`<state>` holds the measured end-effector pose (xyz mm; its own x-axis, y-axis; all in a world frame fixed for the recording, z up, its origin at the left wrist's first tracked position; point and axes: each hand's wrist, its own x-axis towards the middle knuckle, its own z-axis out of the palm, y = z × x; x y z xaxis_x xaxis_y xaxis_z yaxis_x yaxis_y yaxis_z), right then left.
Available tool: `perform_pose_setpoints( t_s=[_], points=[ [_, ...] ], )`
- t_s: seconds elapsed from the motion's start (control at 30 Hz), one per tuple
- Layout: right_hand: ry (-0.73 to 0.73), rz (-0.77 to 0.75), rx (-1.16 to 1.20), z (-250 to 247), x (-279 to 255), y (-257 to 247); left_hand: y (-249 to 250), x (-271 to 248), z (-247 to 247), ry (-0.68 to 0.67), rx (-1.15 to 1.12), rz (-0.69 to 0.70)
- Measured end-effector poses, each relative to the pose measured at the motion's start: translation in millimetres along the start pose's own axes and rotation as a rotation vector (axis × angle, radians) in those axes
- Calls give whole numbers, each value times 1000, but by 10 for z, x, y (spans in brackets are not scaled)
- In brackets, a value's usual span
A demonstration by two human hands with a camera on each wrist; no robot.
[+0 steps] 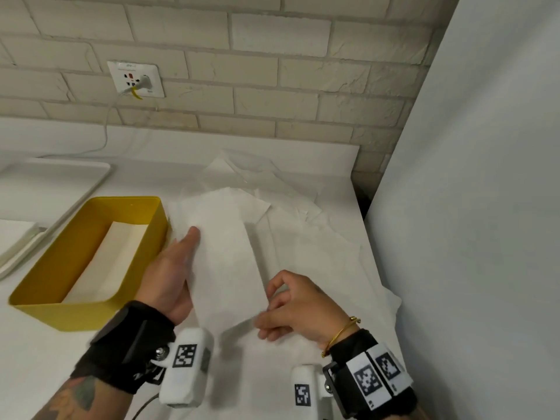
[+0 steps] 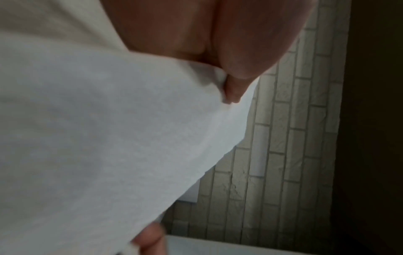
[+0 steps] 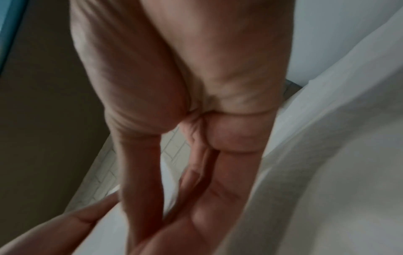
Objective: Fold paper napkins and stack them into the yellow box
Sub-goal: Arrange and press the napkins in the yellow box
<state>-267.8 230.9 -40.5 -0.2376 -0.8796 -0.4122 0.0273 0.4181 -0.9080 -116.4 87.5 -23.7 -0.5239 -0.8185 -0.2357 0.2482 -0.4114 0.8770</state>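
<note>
While you've got it up off the table, quick rundown:
Folded napkin [image 1: 225, 265]: lifted, just right of the yellow box [image 1: 91, 259].
Left hand [image 1: 174, 275]: thumb on top, clamping its left edge.
Right hand [image 1: 295, 306]: fingers curled, pinching the near right corner.
Box: one folded napkin inside.

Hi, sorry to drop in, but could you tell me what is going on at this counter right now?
A person is folding white paper napkins. Both hands hold one folded white paper napkin above the white counter: the left hand grips its left long edge, and the right hand pinches its near right corner. The open yellow rectangular box sits just to the left, with folded white paper already lying inside. More unfolded white napkins lie spread on the counter behind and to the right.
</note>
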Motion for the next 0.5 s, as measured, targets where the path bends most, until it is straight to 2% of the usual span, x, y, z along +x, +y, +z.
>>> perform_pose_setpoints(
  t_s=[0.07,0.2,0.27,0.4,0.5],
  points=[
    [38,5,-73,-161,-8,-20,75,12,-62,16,-25,27],
    [347,-28,-235,-660,146,-160,101,-40,-149,48,-32,31],
    [449,-54,-323,-867,290,-252,53,-73,-160,64,-28,5],
    [405,-66,-531,-987,600,-381,-30,-121,-132,75,-15,-38],
    [338,-70,-575,-892,755,-422,-43,-149,-103,79,-3,-47]
  ],
)
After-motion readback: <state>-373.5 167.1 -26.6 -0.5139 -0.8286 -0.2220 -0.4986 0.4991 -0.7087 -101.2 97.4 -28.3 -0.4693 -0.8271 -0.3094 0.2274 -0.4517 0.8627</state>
